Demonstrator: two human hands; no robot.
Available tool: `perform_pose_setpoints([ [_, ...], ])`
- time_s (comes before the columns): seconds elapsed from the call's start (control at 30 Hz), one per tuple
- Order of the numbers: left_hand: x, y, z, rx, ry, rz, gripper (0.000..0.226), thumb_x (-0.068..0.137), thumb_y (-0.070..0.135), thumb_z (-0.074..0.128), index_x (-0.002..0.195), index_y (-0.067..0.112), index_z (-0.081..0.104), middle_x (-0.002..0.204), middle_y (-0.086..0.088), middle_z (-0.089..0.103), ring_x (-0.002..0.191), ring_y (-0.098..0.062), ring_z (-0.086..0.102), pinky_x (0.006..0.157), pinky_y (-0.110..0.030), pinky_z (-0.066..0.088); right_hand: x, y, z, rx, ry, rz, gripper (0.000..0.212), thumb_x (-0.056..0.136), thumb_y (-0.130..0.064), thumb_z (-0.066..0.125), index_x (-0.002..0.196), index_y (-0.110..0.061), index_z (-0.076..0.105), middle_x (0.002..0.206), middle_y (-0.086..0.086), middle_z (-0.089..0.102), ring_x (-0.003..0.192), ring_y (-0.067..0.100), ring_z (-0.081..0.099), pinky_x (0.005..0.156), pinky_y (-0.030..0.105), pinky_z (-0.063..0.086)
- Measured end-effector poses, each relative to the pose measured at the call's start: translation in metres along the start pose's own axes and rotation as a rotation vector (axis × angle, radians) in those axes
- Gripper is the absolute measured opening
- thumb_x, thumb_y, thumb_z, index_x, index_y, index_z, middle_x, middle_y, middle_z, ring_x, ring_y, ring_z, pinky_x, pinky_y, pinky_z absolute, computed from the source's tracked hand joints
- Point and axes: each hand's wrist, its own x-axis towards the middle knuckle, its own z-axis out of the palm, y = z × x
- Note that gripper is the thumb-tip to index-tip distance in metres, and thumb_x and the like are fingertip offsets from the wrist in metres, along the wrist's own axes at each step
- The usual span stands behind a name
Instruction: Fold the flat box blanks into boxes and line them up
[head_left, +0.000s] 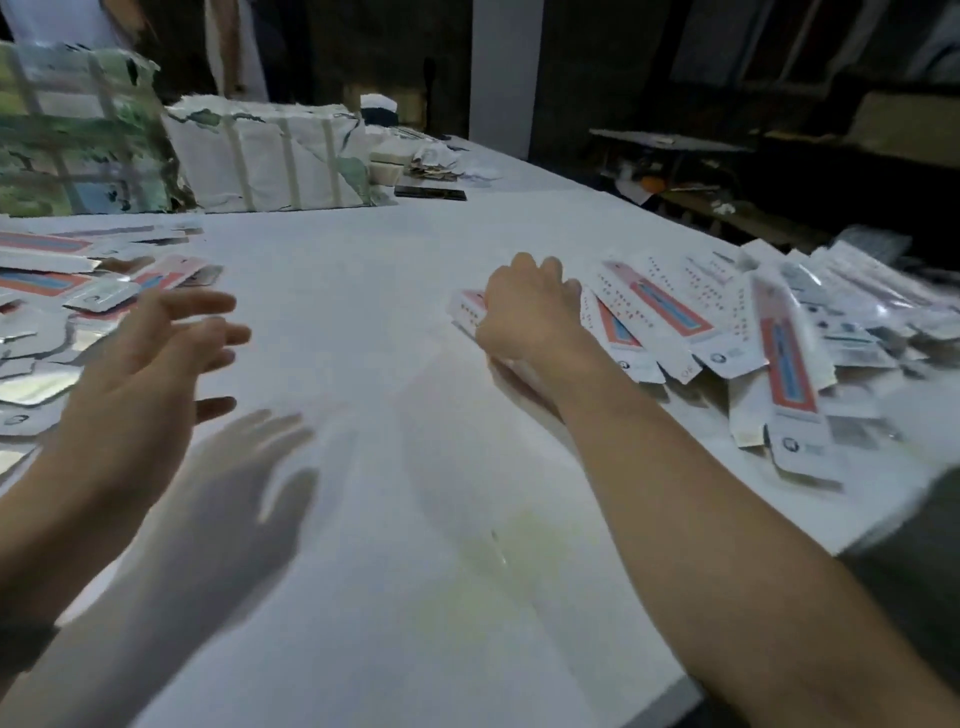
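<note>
A white table (363, 291) holds two groups of white cartons printed with red and blue bands. A pile of flat box blanks (62, 312) lies at the left edge. A row of long folded boxes (670, 312) fans out on the right, with more heaped behind it (857, 322). My right hand (530, 312) lies on the leftmost box of that row (467, 309), fingers curled over it. My left hand (150, 358) hovers above the table beside the blank pile, fingers spread and holding nothing; its shadow falls on the table below.
Two large paper-wrapped, strapped bundles (78, 140) (270, 156) stand at the back left. Small stacks of paper and a dark flat object (431, 193) lie behind them. The table's right edge drops to dark shelving (779, 156). A person stands behind the bundles.
</note>
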Motion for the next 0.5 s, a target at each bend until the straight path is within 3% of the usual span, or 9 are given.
perform_pose_setpoints([
  [0.1,0.007,0.005,0.000,0.039,-0.025,-0.103,0.025,0.108,0.019,0.038,0.104,0.032,0.058,0.104,0.004,0.063,0.114,-0.021,0.054,0.075,-0.034,0.052,0.011,0.035,0.002,0.041,0.009,0.137,0.010,0.088,-0.011,0.054,0.093,-0.017,0.048,0.103,0.008,0.054,0.105,0.031,0.051,0.076,0.039,0.033],
  [0.17,0.017,0.009,0.003,0.033,-0.059,-0.208,0.028,0.110,0.019,0.031,0.098,0.031,0.054,0.100,0.004,0.058,0.104,-0.016,0.053,0.060,-0.024,0.056,0.016,0.057,0.005,0.019,0.028,0.211,0.011,0.090,-0.012,0.053,0.097,-0.017,0.048,0.110,0.010,0.060,0.105,0.031,0.052,0.073,0.039,0.035],
  [0.23,0.021,0.014,0.005,0.058,-0.066,-0.271,0.029,0.110,0.020,0.029,0.094,0.031,0.050,0.099,0.005,0.054,0.096,-0.010,0.051,0.048,-0.013,0.050,0.023,0.072,0.006,0.014,0.062,0.268,0.019,0.091,-0.014,0.053,0.109,-0.018,0.054,0.119,0.010,0.061,0.112,0.032,0.053,0.075,0.039,0.035],
  [0.33,0.021,0.012,0.005,0.087,-0.085,-0.249,0.024,0.110,0.016,0.031,0.104,0.028,0.051,0.100,0.007,0.052,0.108,-0.018,0.049,0.062,-0.021,0.050,0.028,0.095,0.006,-0.018,0.111,0.371,0.026,0.092,-0.015,0.054,0.116,-0.019,0.059,0.122,0.010,0.062,0.117,0.032,0.052,0.082,0.042,0.038],
  [0.4,0.017,0.013,0.001,0.108,-0.081,-0.179,0.020,0.108,0.010,0.036,0.111,0.024,0.050,0.102,0.005,0.054,0.102,-0.017,0.052,0.073,-0.026,0.042,0.032,0.100,0.006,0.002,0.148,0.412,0.028,0.093,-0.015,0.055,0.119,-0.021,0.061,0.125,0.008,0.061,0.119,0.030,0.048,0.089,0.043,0.038],
  [0.5,0.020,0.011,-0.009,0.167,-0.020,-0.194,0.030,0.105,0.005,0.042,0.095,0.029,0.056,0.115,-0.008,0.059,0.112,-0.020,0.050,0.076,-0.029,0.040,0.036,0.078,0.004,0.096,0.250,0.277,0.037,0.090,-0.009,0.056,0.123,-0.025,0.061,0.123,0.003,0.062,0.119,0.028,0.048,0.085,0.038,0.038],
])
